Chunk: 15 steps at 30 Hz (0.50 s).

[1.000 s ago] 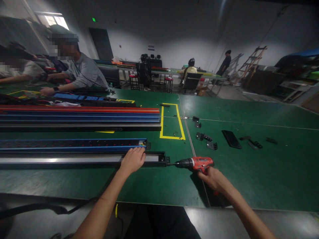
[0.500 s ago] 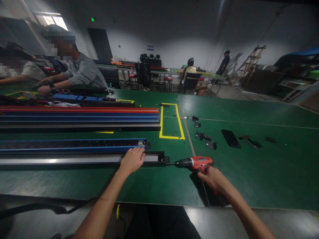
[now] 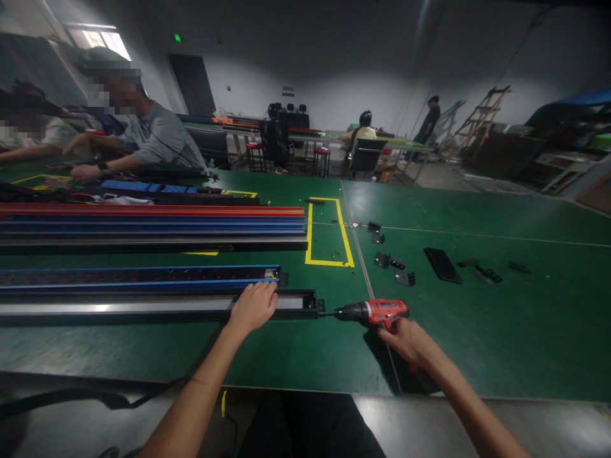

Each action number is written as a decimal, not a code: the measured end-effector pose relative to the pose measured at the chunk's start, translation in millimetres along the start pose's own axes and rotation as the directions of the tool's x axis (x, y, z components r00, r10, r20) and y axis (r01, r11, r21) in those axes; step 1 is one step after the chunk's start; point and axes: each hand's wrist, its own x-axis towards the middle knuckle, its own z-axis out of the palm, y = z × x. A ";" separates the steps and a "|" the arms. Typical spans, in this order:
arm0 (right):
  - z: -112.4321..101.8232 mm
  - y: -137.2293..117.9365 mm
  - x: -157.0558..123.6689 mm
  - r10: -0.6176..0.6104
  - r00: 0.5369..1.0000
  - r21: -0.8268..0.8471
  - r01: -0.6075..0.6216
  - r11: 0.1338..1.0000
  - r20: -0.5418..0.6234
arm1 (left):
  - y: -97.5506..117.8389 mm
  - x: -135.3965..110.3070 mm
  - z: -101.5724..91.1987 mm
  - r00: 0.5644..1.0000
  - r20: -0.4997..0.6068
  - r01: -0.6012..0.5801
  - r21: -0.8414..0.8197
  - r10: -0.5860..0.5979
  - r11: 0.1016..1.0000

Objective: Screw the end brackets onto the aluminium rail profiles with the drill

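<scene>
My right hand (image 3: pixel 408 340) is wrapped round the grip of a red and black cordless drill (image 3: pixel 382 312), which lies level and points left. Its thin bit reaches the small black end bracket (image 3: pixel 321 308) on a long black profile with a silvery inside (image 3: pixel 181 308). My left hand (image 3: pixel 254 305) rests over that profile near its right end, fingers closed across its far edge. Just beyond my left fingertips lies a blue-edged profile (image 3: pixel 143 278) with wires showing at its end. Whether the bit sits in a screw is too small to tell.
Red, blue and black profiles (image 3: pixel 153 226) lie stacked behind on the green table (image 3: pixel 477 343). Several black brackets (image 3: pixel 405 277) and a dark flat phone-like slab (image 3: pixel 443 264) lie to the right. A co-worker in grey (image 3: pixel 165 137) works at the far left.
My hands, the drill and the profiles stay practically where they were. At the far left, the co-worker's hands have moved apart.
</scene>
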 end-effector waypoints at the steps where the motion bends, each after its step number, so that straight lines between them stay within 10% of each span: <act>1: -0.3 -1.0 -0.6 0.004 1.000 0.007 -0.004 1.000 -0.001 | 0.0 0.1 0.0 1.000 0.003 -0.003 0.003 0.003 1.000; 15: -1.6 -1.2 -0.9 -0.015 1.000 -0.013 0.015 1.000 -0.001 | 0.5 0.5 -2.0 1.000 0.020 -0.003 0.034 0.002 0.999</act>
